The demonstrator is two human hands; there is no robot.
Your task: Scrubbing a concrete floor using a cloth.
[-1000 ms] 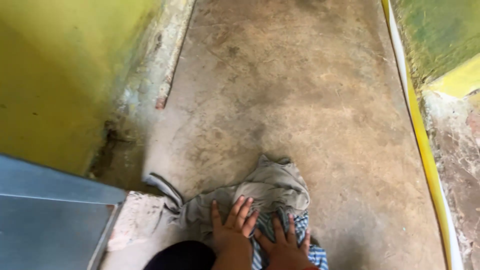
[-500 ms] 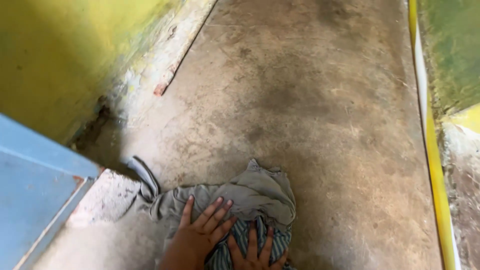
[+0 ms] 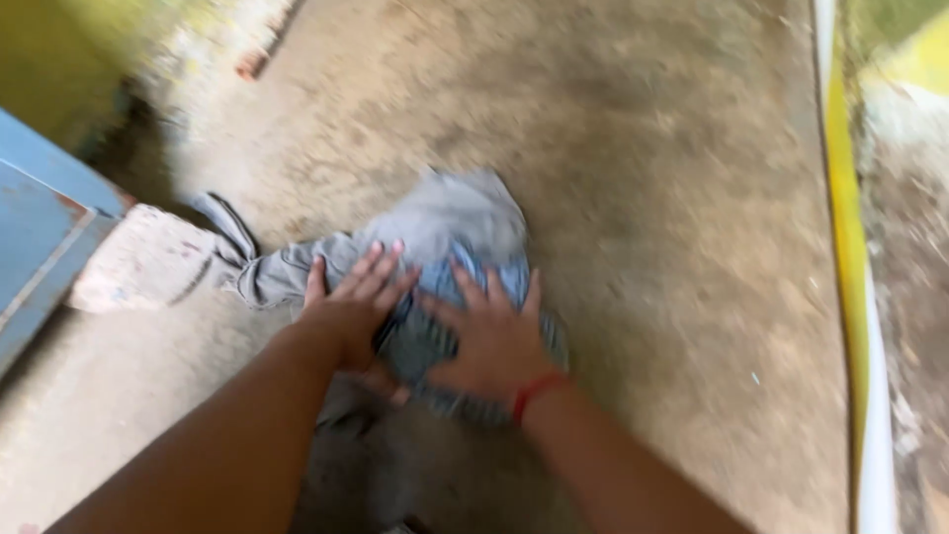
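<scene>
Pressing flat on a crumpled grey cloth (image 3: 450, 232) with a blue striped part: left hand (image 3: 348, 309) and right hand (image 3: 486, 336), side by side, palms down. Fingers (image 3: 374, 265) of both spread open and laid on top of the fabric, gripping nothing; cloth lies under and beyond the fingertips. Cloth rests on the concrete floor (image 3: 643, 178), mid-floor, its left end trailing towards a pale stone block (image 3: 138, 262). Right wrist bears a red band (image 3: 534, 394). Blue panel (image 3: 40, 222) at left edge; yellow kerb (image 3: 848, 227) along right edge. View blurred.
</scene>
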